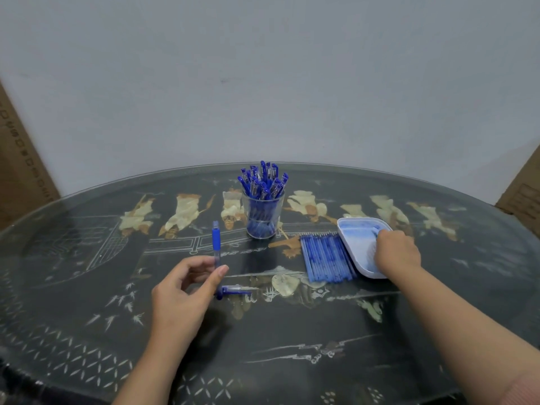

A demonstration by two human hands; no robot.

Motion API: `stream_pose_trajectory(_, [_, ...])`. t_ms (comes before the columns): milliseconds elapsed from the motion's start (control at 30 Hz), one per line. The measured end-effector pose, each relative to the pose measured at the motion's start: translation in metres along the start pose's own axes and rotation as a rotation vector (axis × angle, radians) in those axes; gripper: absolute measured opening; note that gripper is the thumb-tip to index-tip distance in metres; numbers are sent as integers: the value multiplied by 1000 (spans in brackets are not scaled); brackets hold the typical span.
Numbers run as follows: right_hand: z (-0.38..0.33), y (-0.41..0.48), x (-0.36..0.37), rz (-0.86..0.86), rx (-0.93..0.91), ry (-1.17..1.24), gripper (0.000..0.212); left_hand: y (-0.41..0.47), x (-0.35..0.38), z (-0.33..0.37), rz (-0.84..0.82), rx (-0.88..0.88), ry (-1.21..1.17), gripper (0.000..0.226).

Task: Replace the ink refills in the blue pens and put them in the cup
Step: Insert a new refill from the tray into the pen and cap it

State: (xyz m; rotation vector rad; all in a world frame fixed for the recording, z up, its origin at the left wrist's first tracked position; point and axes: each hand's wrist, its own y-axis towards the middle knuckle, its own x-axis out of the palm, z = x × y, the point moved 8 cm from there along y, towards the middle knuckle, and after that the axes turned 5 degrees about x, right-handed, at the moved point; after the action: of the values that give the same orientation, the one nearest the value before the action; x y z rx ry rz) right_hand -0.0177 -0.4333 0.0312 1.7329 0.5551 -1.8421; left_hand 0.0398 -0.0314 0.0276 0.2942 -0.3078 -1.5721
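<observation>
A blue pen [216, 238] stands upright near the table's middle, pinched low by the left hand [184, 290], a loose pen part [233, 290] just beside. The right hand [396, 252] reaches into a white tray [350, 226] next to the refills [327, 258], its grip hidden. Taking one refill and aligning it with the barrel looks wisest. The cup [263, 214] stands behind.

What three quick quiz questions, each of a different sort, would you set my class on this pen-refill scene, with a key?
1. Fill the gap: the right hand reaches into the white ____.
2. Which hand holds the upright pen? A: the left hand. B: the right hand. C: neither.
3. True or false: the glass cup holds many blue pens.

Key: 1. tray. 2. A. 3. True.
</observation>
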Motion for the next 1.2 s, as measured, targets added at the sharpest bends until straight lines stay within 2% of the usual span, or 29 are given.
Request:
stream_pose_trajectory(167, [1,3,3,10,12,133,30,-6,5,0,-44,25,25,18])
stream_pose_trajectory(233, [1,1,1,18,25,221,34,-7,4,-2,-36,29,35,15])
stream_pose_trajectory(367, [-11,-14,-24,54,9,562,49,-9,4,-2,-30,55,58,15])
stream_pose_trajectory(467, [-37,-42,-59,29,-71,936,39,-9,4,-2,-47,68,66,14])
stream_pose_trajectory(600, [-88,-96,-88,-413,-147,1616,35,-10,5,5,-52,113,91,18])
stream_pose_trajectory(733, [-130,-133,-106,-774,-177,2029,31,-13,7,11,-81,178,135,18])
stream_pose_trajectory(933, [-161,-143,-98,-926,-110,2126,31,-13,9,11,-97,235,156,13])
stream_pose_trajectory(1200, [-160,-134,-92,-915,-26,2154,32,-13,10,12,-111,253,168,15])
